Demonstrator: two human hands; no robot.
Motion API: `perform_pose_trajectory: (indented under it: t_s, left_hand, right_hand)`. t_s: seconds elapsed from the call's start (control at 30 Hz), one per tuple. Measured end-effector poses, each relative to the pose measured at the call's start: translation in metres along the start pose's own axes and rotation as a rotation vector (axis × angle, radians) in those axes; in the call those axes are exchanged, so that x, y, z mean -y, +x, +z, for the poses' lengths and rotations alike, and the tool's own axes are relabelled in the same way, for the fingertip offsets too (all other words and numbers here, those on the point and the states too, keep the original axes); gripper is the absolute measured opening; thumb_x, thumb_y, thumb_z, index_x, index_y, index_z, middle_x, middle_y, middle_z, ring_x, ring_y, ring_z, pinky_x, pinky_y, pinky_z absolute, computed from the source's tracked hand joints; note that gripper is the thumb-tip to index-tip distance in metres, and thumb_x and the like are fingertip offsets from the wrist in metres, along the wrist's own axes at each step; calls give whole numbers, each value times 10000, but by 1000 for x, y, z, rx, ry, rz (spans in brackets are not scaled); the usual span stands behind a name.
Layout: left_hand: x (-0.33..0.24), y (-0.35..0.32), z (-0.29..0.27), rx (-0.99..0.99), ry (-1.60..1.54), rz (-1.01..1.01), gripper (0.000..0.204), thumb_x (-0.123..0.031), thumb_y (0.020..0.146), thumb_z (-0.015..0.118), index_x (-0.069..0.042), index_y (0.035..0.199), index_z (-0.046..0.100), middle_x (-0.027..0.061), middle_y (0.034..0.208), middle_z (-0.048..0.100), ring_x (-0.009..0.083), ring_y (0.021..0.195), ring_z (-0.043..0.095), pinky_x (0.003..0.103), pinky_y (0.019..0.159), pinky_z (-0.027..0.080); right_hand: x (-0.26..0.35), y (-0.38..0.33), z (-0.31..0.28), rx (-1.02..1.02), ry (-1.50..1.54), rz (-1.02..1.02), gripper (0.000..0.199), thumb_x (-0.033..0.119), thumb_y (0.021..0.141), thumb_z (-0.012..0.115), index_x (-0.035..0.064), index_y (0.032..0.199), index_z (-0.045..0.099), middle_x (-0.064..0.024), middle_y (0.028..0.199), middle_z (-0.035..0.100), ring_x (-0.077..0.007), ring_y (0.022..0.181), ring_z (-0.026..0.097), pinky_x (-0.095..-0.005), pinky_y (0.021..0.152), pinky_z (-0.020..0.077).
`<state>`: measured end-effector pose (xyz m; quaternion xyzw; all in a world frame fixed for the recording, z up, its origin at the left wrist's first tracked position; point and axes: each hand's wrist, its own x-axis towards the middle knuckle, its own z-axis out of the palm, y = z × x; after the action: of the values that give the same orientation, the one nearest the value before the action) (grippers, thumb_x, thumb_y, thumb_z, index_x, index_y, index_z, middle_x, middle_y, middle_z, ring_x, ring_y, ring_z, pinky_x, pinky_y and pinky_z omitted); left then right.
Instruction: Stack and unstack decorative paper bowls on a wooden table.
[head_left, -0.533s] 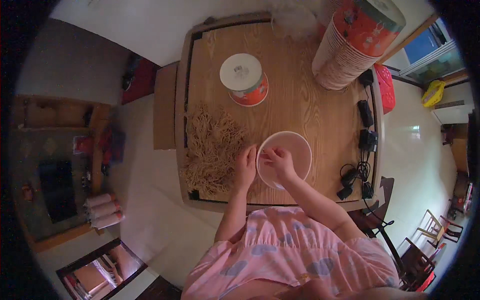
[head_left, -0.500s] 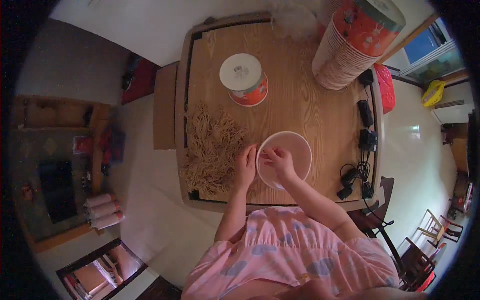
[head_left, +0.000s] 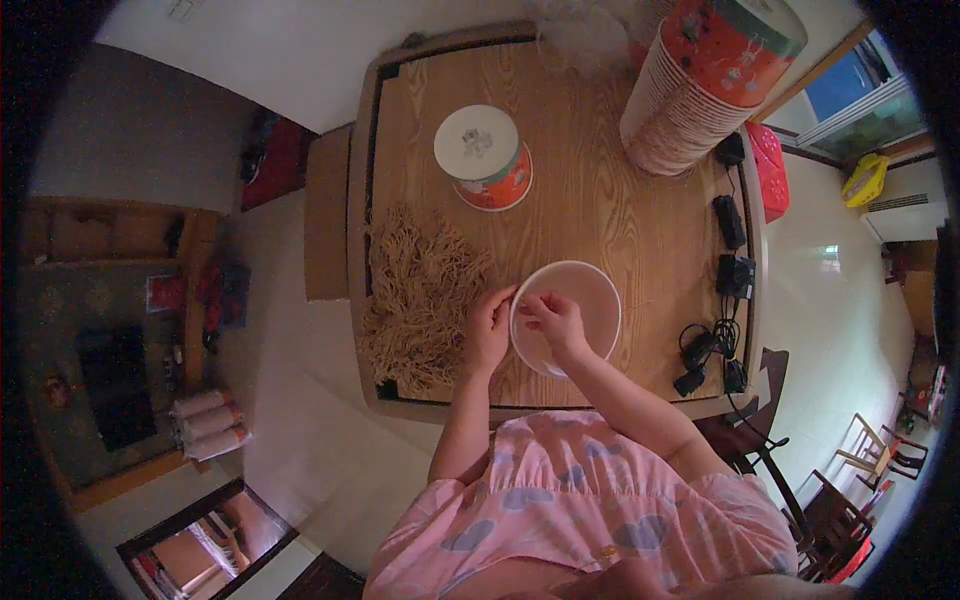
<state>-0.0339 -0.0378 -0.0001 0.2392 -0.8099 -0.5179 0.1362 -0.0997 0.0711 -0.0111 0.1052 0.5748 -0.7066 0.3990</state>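
Nothing shifted, left hand [head_left: 490, 330] gripping bowl [head_left: 590, 300] rim, right hand [head_left: 553, 316] grasp unclear

**Wooden table, laden**

The wooden table [head_left: 580, 200] carries a heap of dry noodles [head_left: 420, 295], a white bowl [head_left: 580, 300], an upturned red paper bowl [head_left: 482, 158], a leaning stack of paper bowls [head_left: 700, 90] — and black chargers with cables [head_left: 725, 290] along its right edge.

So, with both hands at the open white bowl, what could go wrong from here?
1. The left hand presses the rim of the white bowl; the light bowl could tip.
2. The pile of tan strands lies by the table edge; an elbow could push some off.
3. The right hand may scatter strands.
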Motion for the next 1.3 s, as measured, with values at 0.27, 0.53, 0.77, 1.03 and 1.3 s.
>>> perform_pose_trajectory:
  t_s: [0.27, 0.53, 0.77, 1.03, 1.3]
  left_hand:
    - [0, -3, -1, 55, 7, -88, 214, -35, 834, 451, -24, 1013, 568, 97, 1012, 586, 213, 954, 543, 298, 850, 407]
    - [-2, -6, -3, 70, -51, -122, 202, -20, 824, 470, -21, 994, 579, 91, 983, 595, 186, 904, 555, 283, 806, 428]
    - [-3, -18, -4, 65, 23, -106, 173, -38, 814, 507, -26, 959, 600, 89, 872, 620, 164, 771, 588, 270, 693, 463]
    - [33, -28, 16, -167, -71, -105, 79, -84, 827, 509, -37, 889, 521, 113, 778, 590, 217, 704, 582, 302, 608, 448]
    - [40, -31, 1, -216, -457, -171, 91, -141, 874, 459, -80, 941, 463, 37, 746, 560, 140, 640, 556, 247, 562, 452]
  right_hand:
    - [-3, 4, -3, 28, -47, -3, 187, 174, 817, 565, -9, 845, 592, -53, 789, 607, -122, 701, 572, -238, 590, 463]
    - [-3, 3, -3, 42, -138, -43, 174, 174, 816, 562, 6, 841, 597, -49, 793, 606, -115, 713, 572, -237, 598, 464]
    - [2, -10, -5, 28, -306, -83, 187, 173, 826, 552, -3, 865, 598, -48, 782, 612, -102, 680, 569, -225, 578, 458]
    - [11, -26, -12, 84, -268, -76, 174, 141, 829, 532, 6, 936, 558, -23, 753, 580, -104, 618, 532, -242, 564, 439]
    - [45, -113, 28, 1114, -1457, -666, 242, 158, 752, 570, 62, 972, 550, -130, 758, 579, -272, 754, 579, -381, 642, 453]
